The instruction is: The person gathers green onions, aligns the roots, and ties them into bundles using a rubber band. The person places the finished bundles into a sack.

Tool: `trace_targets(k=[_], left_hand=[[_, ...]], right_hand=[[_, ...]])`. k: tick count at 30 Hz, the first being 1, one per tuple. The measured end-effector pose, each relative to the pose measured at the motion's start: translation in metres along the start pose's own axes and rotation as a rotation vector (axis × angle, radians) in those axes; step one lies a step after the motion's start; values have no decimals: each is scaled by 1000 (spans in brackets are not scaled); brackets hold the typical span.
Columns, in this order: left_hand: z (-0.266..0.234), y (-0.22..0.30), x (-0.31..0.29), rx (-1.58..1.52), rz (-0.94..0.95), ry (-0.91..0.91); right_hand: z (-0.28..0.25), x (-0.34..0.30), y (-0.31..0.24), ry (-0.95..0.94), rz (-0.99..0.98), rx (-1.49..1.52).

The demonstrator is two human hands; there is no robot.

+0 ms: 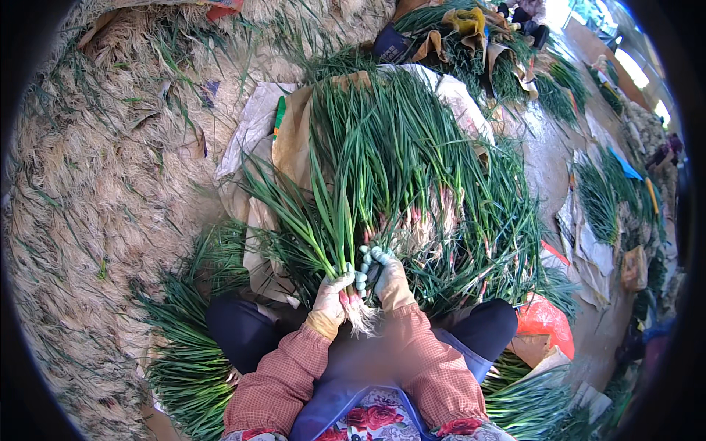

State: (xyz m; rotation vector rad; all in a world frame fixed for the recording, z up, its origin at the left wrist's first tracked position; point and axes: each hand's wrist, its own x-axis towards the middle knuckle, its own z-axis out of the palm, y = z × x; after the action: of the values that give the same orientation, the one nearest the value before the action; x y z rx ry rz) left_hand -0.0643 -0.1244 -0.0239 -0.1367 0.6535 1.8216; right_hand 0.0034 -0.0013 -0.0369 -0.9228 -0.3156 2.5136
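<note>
A small bunch of spring onions (pixel 337 235), with pinkish bases and white stringy roots, is gripped in my left hand (pixel 329 300). Their green leaves point away from me and the roots hang toward my lap. Close beside it, my right hand (pixel 390 282) has its fingers curled in at the near edge of the big heap; what they pinch, if anything, is hidden. Both hands wear pale gloves, with bluish coverings on the fingers. The large heap of spring onions (pixel 397 140) spreads in front, on sacking and brown paper (pixel 293 140).
Pale root trimmings (pixel 110 198) cover the floor on the left. Green bundles (pixel 193 371) lie by my left knee, and more leaves (pixel 526 397) by my right knee, near a red plastic bag (pixel 546 323). Further piles (pixel 599 198) line the right side; a person (pixel 531 15) is far back.
</note>
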Motion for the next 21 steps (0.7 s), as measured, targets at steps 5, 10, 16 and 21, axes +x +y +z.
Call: trace_targets(k=[5, 10, 16, 21], left_hand=[[4, -4, -1, 36, -70, 8], [-9, -4, 2, 91, 1, 76], [-16, -14, 10, 181, 124, 283], [-40, -55, 29, 477, 427, 142]], right_hand=[[8, -9, -20, -205, 209, -367], [24, -22, -3, -6, -4, -271], [-2, -14, -25, -260, -339, 220], [30, -8, 4, 161, -595, -1610]])
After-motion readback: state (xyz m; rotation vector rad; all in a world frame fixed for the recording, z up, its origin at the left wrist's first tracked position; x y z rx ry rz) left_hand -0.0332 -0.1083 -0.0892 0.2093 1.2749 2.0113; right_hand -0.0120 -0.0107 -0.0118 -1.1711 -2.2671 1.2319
